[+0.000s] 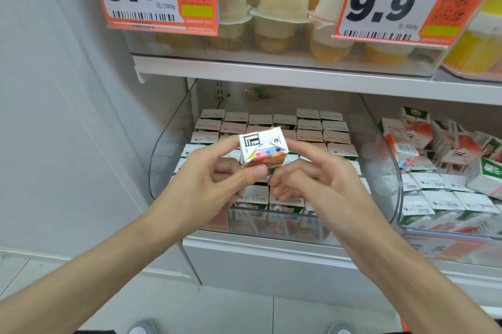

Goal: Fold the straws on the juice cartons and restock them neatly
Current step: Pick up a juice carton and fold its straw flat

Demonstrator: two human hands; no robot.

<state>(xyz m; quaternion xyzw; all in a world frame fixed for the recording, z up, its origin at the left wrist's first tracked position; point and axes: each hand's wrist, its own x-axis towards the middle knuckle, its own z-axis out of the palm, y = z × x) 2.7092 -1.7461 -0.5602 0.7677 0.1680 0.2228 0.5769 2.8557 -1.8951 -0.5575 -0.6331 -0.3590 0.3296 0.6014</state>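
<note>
My left hand (pixel 217 176) pinches a small juice carton (pixel 262 147) between thumb and forefinger, holding it tilted above the clear bin (pixel 168 143), its white bottom with colour squares facing me. My right hand (pixel 312 178) is beside it with loosely bent fingers; its forefinger tip touches the carton's right edge and the lower fingers reach under it. No straw shows on the held carton. Below, several cartons (pixel 309 127) stand in neat rows inside the bin.
A second clear bin (pixel 423 230) on the right holds several cartons lying in a jumble. The shelf above (pixel 271 70) carries jelly cups behind two orange 9.9 price tags. A white wall panel stands to the left, floor tiles below.
</note>
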